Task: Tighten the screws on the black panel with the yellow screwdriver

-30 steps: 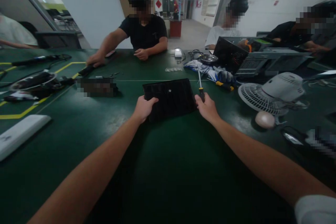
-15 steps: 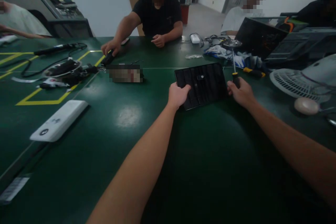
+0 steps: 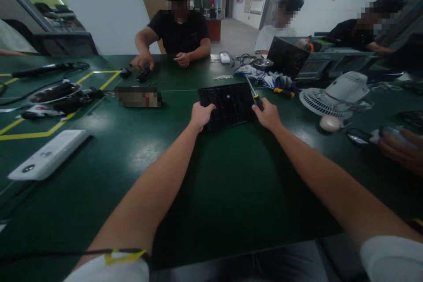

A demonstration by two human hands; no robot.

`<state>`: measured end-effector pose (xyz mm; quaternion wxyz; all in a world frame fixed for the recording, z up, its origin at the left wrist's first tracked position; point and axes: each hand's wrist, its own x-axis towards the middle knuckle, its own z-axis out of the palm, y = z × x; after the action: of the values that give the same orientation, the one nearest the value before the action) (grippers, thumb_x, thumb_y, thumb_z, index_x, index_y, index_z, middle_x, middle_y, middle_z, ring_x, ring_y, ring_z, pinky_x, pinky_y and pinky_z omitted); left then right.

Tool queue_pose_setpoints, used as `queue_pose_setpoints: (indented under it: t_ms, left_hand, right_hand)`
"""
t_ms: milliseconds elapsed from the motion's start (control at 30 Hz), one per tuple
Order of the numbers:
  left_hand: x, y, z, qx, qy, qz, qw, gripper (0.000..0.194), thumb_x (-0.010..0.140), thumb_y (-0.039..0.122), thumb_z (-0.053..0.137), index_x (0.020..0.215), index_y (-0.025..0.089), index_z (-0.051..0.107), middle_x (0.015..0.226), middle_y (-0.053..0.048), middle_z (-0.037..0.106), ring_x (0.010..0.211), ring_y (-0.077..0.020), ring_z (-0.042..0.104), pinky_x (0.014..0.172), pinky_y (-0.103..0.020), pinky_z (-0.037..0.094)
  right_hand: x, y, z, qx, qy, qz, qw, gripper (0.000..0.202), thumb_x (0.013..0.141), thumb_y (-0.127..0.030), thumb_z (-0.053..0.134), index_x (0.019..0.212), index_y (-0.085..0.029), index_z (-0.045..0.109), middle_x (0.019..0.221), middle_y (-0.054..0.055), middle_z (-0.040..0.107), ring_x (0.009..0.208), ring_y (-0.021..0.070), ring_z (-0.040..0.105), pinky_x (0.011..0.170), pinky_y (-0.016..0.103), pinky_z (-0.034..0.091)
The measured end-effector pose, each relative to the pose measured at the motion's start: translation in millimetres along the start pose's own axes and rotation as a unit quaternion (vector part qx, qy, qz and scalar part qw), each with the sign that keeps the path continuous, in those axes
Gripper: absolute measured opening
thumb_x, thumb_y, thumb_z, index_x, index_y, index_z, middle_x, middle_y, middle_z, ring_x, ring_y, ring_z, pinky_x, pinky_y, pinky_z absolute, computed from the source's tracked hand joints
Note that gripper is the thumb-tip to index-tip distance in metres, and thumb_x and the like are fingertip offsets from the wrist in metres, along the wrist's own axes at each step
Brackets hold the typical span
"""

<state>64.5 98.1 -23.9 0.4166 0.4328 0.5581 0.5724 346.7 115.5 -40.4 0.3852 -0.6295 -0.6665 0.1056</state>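
Note:
A flat black rectangular panel [image 3: 228,106] is held tilted over the green table. My left hand [image 3: 201,116] grips its left edge, thumb on top. At the panel's right edge, my right hand [image 3: 268,113] is closed round a screwdriver [image 3: 258,100] with a black and yellow handle, its metal shaft pointing up and away. Whether the right fingers also hold the panel is hard to tell.
On the green table [image 3: 218,194] lie a white power bank [image 3: 49,154], a pixelated box [image 3: 139,97], a white fan [image 3: 333,94], a second screwdriver [image 3: 284,93] and cloth [image 3: 257,74]. A person's hand [image 3: 401,147] is at right; another person's [image 3: 142,62] is across.
The view has swung right and widened. The screwdriver shaft, upright before, now leans left beside the panel. Across the table, the person's hand has shifted relative to the black object there.

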Motion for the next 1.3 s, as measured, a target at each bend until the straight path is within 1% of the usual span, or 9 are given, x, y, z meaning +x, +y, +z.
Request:
queue_pose_setpoints:
  t_ms: [100, 267, 400, 567, 800, 1000, 1133, 1200, 1300]
  left_hand:
    - [0.1, 2.5, -1.8, -0.018, -0.014, -0.007, 1.000, 0.019, 0.073, 0.017, 0.081, 0.090, 0.015, 0.074, 0.101, -0.015, 0.081, 0.097, -0.0312, 0.079, 0.100, -0.051, 0.063]
    - [-3.9, 1.3, -7.1, -0.011, 0.021, -0.002, 1.000, 0.022, 0.070, 0.018, 0.082, 0.090, 0.015, 0.073, 0.099, -0.015, 0.079, 0.097, -0.0323, 0.079, 0.099, -0.052, 0.064]
    - [-7.5, -2.0, -12.5, -0.019, 0.023, -0.008, 1.000, 0.023, 0.067, 0.020, 0.085, 0.086, 0.017, 0.074, 0.093, -0.013, 0.079, 0.096, -0.0323, 0.078, 0.096, -0.050, 0.066]
    - [-10.8, -2.9, -17.0, -0.012, 0.032, -0.019, 0.999, 0.026, 0.063, 0.023, 0.086, 0.085, 0.017, 0.075, 0.091, -0.012, 0.080, 0.090, -0.0313, 0.078, 0.095, -0.050, 0.066]
    - [-12.5, 0.3, -18.1, 0.000, 0.020, -0.010, 1.000, 0.028, 0.061, 0.026, 0.085, 0.084, 0.017, 0.074, 0.090, -0.010, 0.080, 0.089, -0.0312, 0.078, 0.095, -0.051, 0.066]
    - [-15.0, 2.4, -16.8, -0.004, 0.018, -0.017, 1.000, 0.028, 0.062, 0.026, 0.084, 0.086, 0.018, 0.073, 0.092, -0.011, 0.080, 0.091, -0.0316, 0.078, 0.091, -0.049, 0.066]
    - [-12.8, 0.7, -18.1, 0.002, 0.018, -0.023, 1.000, 0.029, 0.062, 0.027, 0.084, 0.086, 0.018, 0.072, 0.090, -0.010, 0.079, 0.088, -0.0303, 0.077, 0.089, -0.047, 0.065]
    - [-11.6, 0.0, -19.3, 0.004, 0.009, -0.028, 1.000, 0.030, 0.061, 0.028, 0.085, 0.086, 0.018, 0.072, 0.090, -0.010, 0.078, 0.088, -0.0301, 0.077, 0.088, -0.046, 0.065]
    - [-11.3, -1.0, -20.9, 0.001, -0.010, -0.031, 0.999, 0.032, 0.060, 0.030, 0.086, 0.086, 0.018, 0.073, 0.090, -0.010, 0.078, 0.087, -0.0301, 0.077, 0.086, -0.046, 0.065]
  right_hand:
    - [1.3, 0.0, 0.2, 0.011, -0.016, -0.003, 1.000, 0.021, 0.086, -0.047, 0.066, 0.091, -0.028, 0.059, 0.082, 0.005, 0.064, 0.083, 0.0287, 0.062, 0.084, 0.046, 0.050]
    - [-0.9, 2.4, -1.8, 0.034, -0.071, -0.004, 0.997, 0.017, 0.087, -0.042, 0.069, 0.087, -0.027, 0.061, 0.082, 0.004, 0.066, 0.080, 0.0265, 0.062, 0.083, 0.044, 0.050]
    - [-9.5, 2.9, -6.5, 0.063, -0.116, 0.004, 0.991, 0.021, 0.091, -0.046, 0.066, 0.083, -0.027, 0.061, 0.081, 0.003, 0.068, 0.077, 0.0248, 0.062, 0.076, 0.041, 0.049]
    - [-15.8, 3.2, -8.6, 0.107, -0.136, 0.023, 0.985, 0.024, 0.093, -0.049, 0.063, 0.087, -0.026, 0.064, 0.087, 0.005, 0.072, 0.081, 0.0257, 0.065, 0.075, 0.041, 0.050]
    - [-14.8, -2.6, -8.1, 0.132, -0.109, 0.036, 0.985, 0.021, 0.088, -0.044, 0.068, 0.082, -0.026, 0.061, 0.082, 0.004, 0.069, 0.078, 0.0252, 0.064, 0.074, 0.040, 0.046]
    - [-16.1, -9.5, -12.6, 0.130, -0.020, 0.039, 0.990, 0.025, 0.092, -0.050, 0.059, 0.084, -0.028, 0.051, 0.079, 0.004, 0.063, 0.079, 0.0258, 0.061, 0.077, 0.041, 0.045]
    - [-5.2, -27.5, -36.6, 0.148, -0.001, 0.002, 0.989, 0.027, 0.085, -0.051, 0.069, 0.091, -0.029, 0.054, 0.081, 0.002, 0.066, 0.077, 0.0257, 0.063, 0.075, 0.043, 0.047]
    - [3.3, -44.4, -62.2, 0.141, -0.039, -0.018, 0.989, 0.030, 0.080, -0.044, 0.073, 0.101, -0.030, 0.058, 0.074, -0.001, 0.066, 0.064, 0.0240, 0.060, 0.068, 0.042, 0.047]
    - [13.2, -74.0, -110.5, 0.075, -0.025, -0.150, 0.985, 0.023, 0.076, -0.031, 0.072, 0.097, -0.027, 0.067, 0.085, 0.004, 0.076, 0.074, 0.0257, 0.068, 0.075, 0.044, 0.052]
